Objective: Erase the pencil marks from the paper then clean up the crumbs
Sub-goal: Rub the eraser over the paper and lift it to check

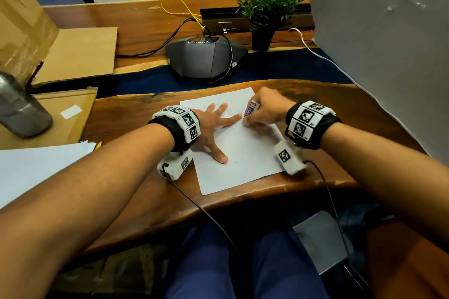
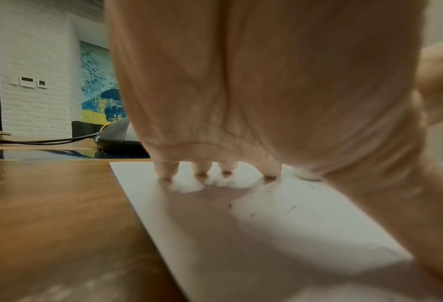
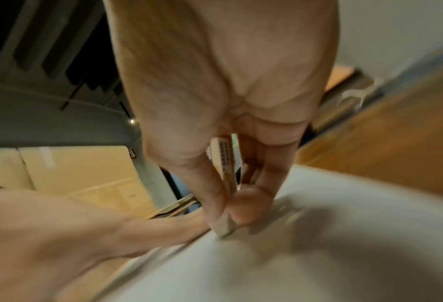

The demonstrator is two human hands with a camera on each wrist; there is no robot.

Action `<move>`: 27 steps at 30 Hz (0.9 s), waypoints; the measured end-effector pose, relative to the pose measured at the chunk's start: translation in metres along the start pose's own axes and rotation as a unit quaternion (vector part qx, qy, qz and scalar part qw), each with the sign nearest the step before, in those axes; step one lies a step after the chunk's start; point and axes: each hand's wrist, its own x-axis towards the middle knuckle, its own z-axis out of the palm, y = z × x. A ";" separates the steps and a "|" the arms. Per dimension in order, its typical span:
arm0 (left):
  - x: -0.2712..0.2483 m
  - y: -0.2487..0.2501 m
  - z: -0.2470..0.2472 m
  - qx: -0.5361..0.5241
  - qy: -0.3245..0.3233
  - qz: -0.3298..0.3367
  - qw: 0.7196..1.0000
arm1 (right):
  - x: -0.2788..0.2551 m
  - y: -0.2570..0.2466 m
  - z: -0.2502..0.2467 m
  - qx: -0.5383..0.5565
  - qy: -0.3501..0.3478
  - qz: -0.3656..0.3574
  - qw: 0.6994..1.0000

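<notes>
White paper (image 1: 233,153) w/ faint grey pencil specks (image 2: 290,208) at centre. Eraser (image 1: 251,109) at 1 o'clock on the sheet: white w/ blue-purple printed sleeve. Desk (image 1: 136,114) warm brown wood, dark navy strip at 12. Wrist bands (image 1: 184,124) white w/ black square-code pattern. Speakerphone (image 1: 206,58) dark grey. Plant (image 1: 267,0) green, black pot. Cable (image 1: 179,5) yellow. Cardboard (image 1: 80,53) tan at 10.

The paper (image 1: 239,150) lies on the table (image 1: 136,114) near its front edge. The left hand (image 1: 213,126) rests on the paper's left part, the right hand (image 1: 264,109) with the eraser (image 1: 251,109) on its right. Behind stand a speakerphone (image 1: 206,58) and, to its right, a plant (image 1: 267,9).
</notes>
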 end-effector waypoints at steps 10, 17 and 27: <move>-0.005 -0.001 0.003 0.005 -0.005 0.000 1.000 | -0.006 -0.002 0.011 0.028 0.001 -0.009 1.000; -0.009 -0.001 0.001 0.001 -0.010 0.006 1.000 | -0.009 -0.001 0.005 0.053 0.011 0.019 0.998; -0.019 0.004 -0.011 -0.015 -0.025 -0.006 1.000 | -0.016 0.009 0.002 0.044 -0.004 0.027 0.999</move>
